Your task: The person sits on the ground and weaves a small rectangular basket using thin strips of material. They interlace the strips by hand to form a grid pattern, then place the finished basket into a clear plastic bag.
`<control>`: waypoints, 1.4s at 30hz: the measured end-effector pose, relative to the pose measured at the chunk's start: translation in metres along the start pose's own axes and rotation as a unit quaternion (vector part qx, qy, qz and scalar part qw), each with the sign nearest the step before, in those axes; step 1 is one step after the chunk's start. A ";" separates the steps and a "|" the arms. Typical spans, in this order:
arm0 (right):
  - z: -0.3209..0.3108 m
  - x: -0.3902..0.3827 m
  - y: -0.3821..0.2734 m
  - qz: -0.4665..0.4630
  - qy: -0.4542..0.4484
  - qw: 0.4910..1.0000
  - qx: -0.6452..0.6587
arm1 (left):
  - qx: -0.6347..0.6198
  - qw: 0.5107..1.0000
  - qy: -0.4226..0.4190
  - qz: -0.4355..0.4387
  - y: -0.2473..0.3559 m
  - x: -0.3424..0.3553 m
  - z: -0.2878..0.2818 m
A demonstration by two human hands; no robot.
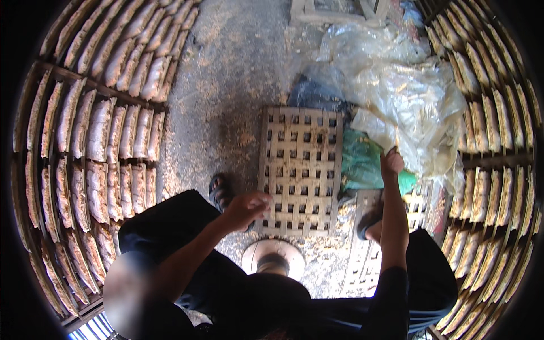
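Over the near left part of an upturned slatted wooden crate (pixel 300 168), my left hand (pixel 249 208) hangs with its fingers loosely bent and apart. I see nothing in it. My right arm reaches forward, and my right hand (pixel 392 161) is closed at the near edge of crumpled clear plastic sheeting (pixel 411 93). A small dark bit shows at its fingertips, too small to name. Green plastic (pixel 362 161) lies between the crate and that hand, partly under the clear sheeting.
Tall racks of whitish-brown slabs stand at left (pixel 99 130) and right (pixel 492 130). Crumbs litter the grey floor (pixel 221 73). A round-topped stool (pixel 262 249) is between my legs. Dark blue plastic (pixel 315 93) lies beyond the crate; a wooden frame (pixel 340 14) stands at the far end.
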State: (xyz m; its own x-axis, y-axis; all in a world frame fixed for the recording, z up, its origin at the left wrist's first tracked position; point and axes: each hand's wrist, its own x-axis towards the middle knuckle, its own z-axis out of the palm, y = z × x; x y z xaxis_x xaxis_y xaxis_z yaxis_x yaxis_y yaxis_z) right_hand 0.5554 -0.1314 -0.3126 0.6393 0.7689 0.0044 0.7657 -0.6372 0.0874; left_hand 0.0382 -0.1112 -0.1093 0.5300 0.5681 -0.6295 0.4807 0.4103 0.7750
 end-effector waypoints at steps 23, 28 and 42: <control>0.086 0.000 0.030 0.410 -0.151 0.353 0.827 | 0.100 0.994 -0.036 -0.003 0.015 0.027 0.020; 0.092 0.002 0.025 0.364 -0.151 0.378 0.838 | 0.085 0.995 -0.051 0.011 0.003 0.031 0.025; -0.010 -0.025 0.062 0.394 -0.159 0.551 0.718 | 0.134 0.986 -0.017 0.098 -0.003 0.041 0.024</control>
State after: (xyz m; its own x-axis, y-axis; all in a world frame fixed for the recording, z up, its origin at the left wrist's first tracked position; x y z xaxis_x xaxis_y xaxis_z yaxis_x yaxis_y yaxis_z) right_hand 0.5866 -0.1896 -0.2971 0.6173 0.3211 -0.7182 -0.6400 -0.3259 -0.6958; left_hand 0.0751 -0.1058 -0.1386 0.6513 0.5921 -0.4745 0.5319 0.0897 0.8420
